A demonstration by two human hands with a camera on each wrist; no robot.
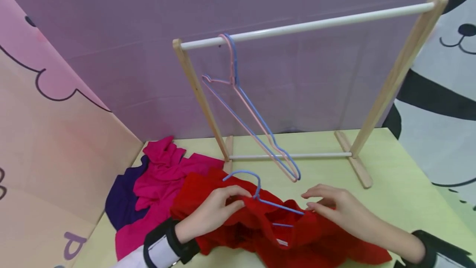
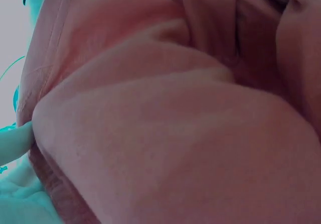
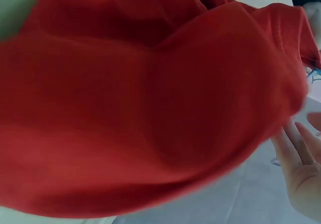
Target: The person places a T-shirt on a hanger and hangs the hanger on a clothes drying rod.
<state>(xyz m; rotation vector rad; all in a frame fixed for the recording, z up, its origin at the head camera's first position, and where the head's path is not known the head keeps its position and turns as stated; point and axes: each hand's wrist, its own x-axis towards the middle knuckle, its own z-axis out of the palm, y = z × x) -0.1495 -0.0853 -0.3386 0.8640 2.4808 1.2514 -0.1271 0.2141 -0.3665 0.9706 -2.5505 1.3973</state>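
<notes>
In the head view, the person's left hand [image 1: 217,212] is pinching cloth between thumb and fingers, toward seven o'clock. The right hand [image 1: 334,206], toward four, is touching the cloth with fingers fairly straight and thumb apart, not visibly gripping.

Between and beneath them a bright red garment [image 1: 256,226] is lying crumpled across the tabletop [image 1: 323,173] at six o'clock. Its neckline is gaping, and a white label [image 1: 282,242] is showing inside. A blue hanger [image 1: 280,206] is sitting partly in the neck, its hook curving toward eleven.

The cloth is hiding most of that hanger; folds are obscuring the garment's full shape, and the label's print is too small to read. In both wrist views fabric is filling most of the frame, covering some fingertips; the left one is showing the red as dusty pink.

At eight o'clock, a hot-pink garment [image 1: 163,181] is partly covering a dark purple one [image 1: 124,193]. Toward twelve, a pink hanger [image 1: 243,99] and another blue one are hanging from a rack's white bar [image 1: 308,27].
</notes>
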